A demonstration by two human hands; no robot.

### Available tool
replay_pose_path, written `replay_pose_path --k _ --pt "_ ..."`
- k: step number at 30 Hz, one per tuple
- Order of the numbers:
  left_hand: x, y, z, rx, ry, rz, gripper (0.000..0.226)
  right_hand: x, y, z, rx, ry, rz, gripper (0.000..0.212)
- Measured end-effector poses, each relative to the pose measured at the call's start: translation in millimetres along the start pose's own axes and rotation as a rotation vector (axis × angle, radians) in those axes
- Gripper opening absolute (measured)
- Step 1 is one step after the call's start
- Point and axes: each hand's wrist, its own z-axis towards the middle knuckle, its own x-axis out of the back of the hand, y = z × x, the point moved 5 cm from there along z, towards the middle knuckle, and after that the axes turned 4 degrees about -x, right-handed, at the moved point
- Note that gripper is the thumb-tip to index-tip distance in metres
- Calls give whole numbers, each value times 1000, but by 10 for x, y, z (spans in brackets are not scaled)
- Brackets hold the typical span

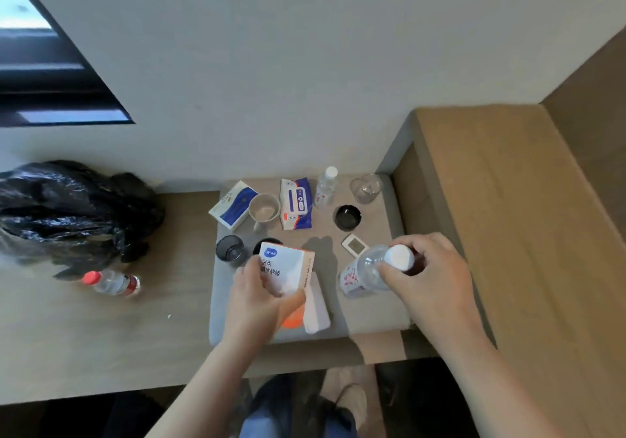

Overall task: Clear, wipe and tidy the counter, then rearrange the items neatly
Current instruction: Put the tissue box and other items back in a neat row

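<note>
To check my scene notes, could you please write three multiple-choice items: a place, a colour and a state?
1. Where does the red-capped bottle lie? A on a chair; B on the wooden counter beside the black bag; C in a hand.
2. Cap colour of the clear bottle in the right hand? A white; B red; C blue.
3. The left hand is: A open; B gripping the white box; C wiping.
B, it lies on bare wood; A, its cap is white; B, fingers curl round the box.

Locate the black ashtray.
In the head view the black ashtray sits right of centre on the grey mat, between the clear glass behind it and the small white card nearer the person.
</note>
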Motion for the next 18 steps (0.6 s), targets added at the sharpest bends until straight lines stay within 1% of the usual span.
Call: replay_pose_path --k 3,5,9,12,14,18 --pt "65 622 -208 -124 21 -64 53 597 -143 -85 63 75 75 28" --pt "115 1052 -324 -199 35 -96 48 989 -238 -152 106 118 122 28" --pt "208 1927 -562 -344 80 -142 47 1800 -409 -309 257 268 193 21" --pt "220 2584 -790 -483 64 -186 44 2369 -499 -437 361 380 238 15" --pt "208 2978 -930 -581 49 -191 43 2698 -555 -523 434 471 242 16" --pt "190 3646 -1147 -725 28 -176 51 3263 -676 -725 548 652 251 24"
